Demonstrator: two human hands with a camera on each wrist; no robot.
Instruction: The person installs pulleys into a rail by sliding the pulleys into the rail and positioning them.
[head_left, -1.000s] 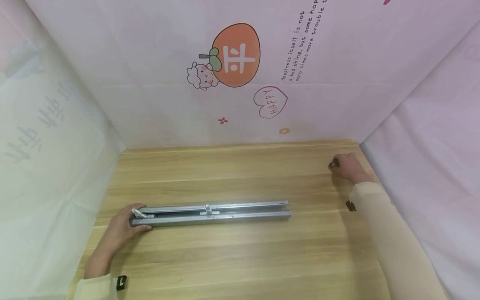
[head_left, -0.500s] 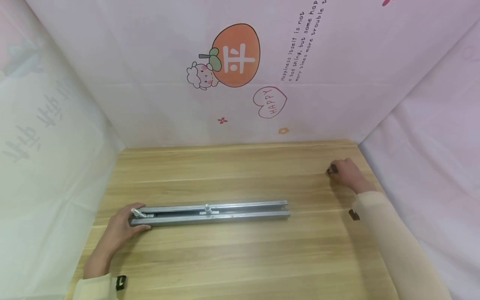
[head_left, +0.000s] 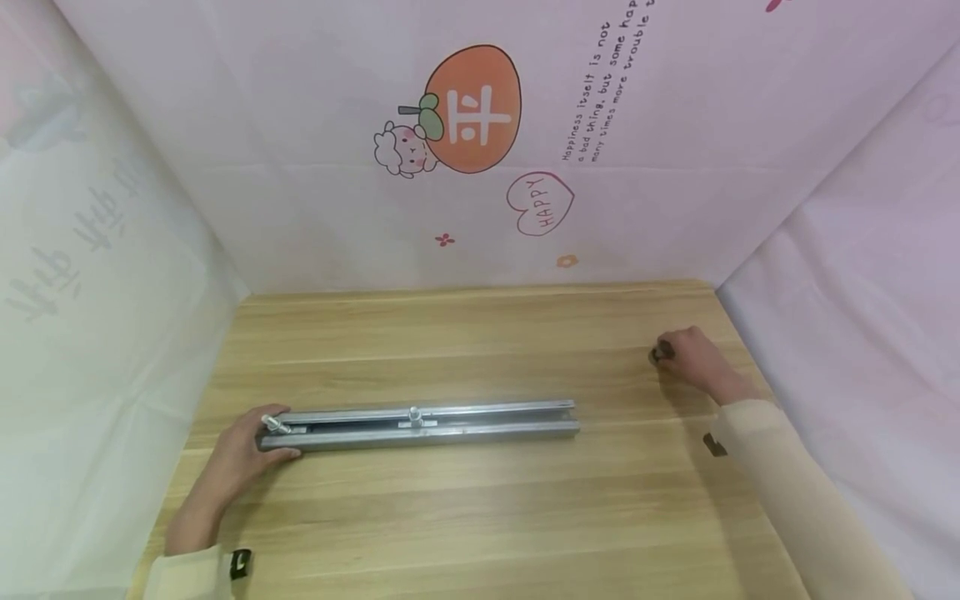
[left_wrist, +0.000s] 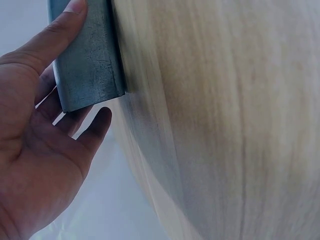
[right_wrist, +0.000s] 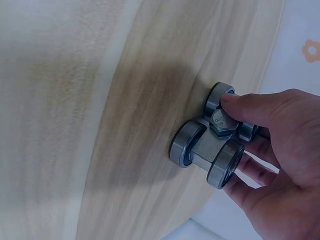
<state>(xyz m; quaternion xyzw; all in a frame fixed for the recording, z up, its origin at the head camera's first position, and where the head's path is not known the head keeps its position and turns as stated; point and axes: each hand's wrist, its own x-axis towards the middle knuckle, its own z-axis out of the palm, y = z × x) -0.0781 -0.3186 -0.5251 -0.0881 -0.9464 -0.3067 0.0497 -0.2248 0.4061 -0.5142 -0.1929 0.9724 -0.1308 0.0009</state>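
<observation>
A long slotted steel rail (head_left: 491,431) lies across the wooden table, its slot facing up. My left hand (head_left: 236,454) grips its left end, thumb along the near side and fingers around the far side. In the left wrist view the thumb presses the grey side face of the rail (left_wrist: 92,62). A tilted bolt (head_left: 276,426) sticks out of the slot by this hand, and another bolt (head_left: 416,417) stands at mid-rail. At the far right, my right hand (head_left: 697,358) pinches a small roller trolley (right_wrist: 206,147), with bearing wheels around a metal block and a hex bolt head.
White printed cloth (head_left: 337,208) walls the table's back and both sides. The wood tabletop (head_left: 465,533) extends in front of the rail and between its right end and my right hand. Dark camera straps (head_left: 240,564) show at both sleeves.
My right hand has moved slightly nearer the front with the roller trolley, which has also shifted a little left. The left hand and the rail have stayed put.
</observation>
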